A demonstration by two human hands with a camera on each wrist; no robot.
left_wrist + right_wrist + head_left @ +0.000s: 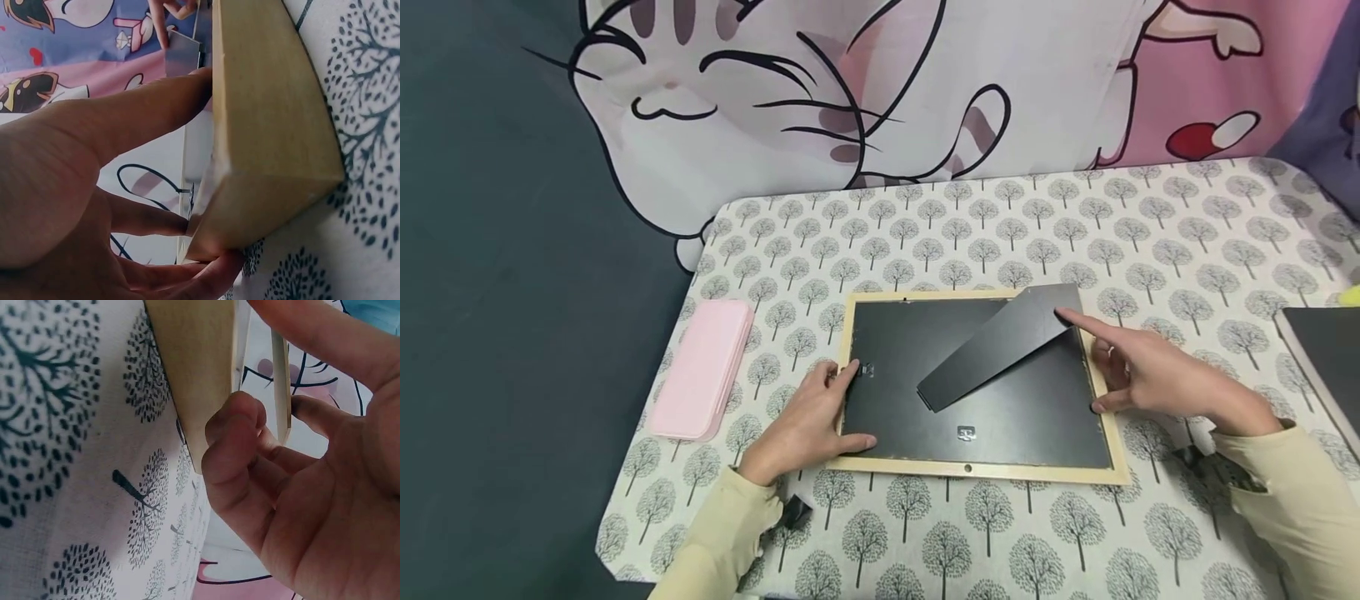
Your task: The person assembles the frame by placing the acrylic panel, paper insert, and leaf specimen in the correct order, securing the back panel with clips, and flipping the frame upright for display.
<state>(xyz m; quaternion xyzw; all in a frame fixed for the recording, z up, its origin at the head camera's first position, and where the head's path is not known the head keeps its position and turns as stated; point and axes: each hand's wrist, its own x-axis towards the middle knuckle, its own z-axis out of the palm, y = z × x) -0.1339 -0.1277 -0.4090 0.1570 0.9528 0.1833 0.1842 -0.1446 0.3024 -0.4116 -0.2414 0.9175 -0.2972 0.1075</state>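
Observation:
A picture frame with a pale wooden border lies with its black backing board facing up. A dark grey stand leg slants across the board, its wide end reaching over the upper right corner. At the frame's left end, my left hand holds the border, thumb and index fingertip on the board and other fingers at the outer side. My right hand stretches its index finger to the leg's wide end. Its thumb rests at the frame's right border, and the other fingers curl loosely beside the wooden side.
A pink case lies left of the frame on the tree-print cloth. Another dark, pale-edged panel is at the right edge, with something yellow behind it. A cartoon-print curtain hangs along the back.

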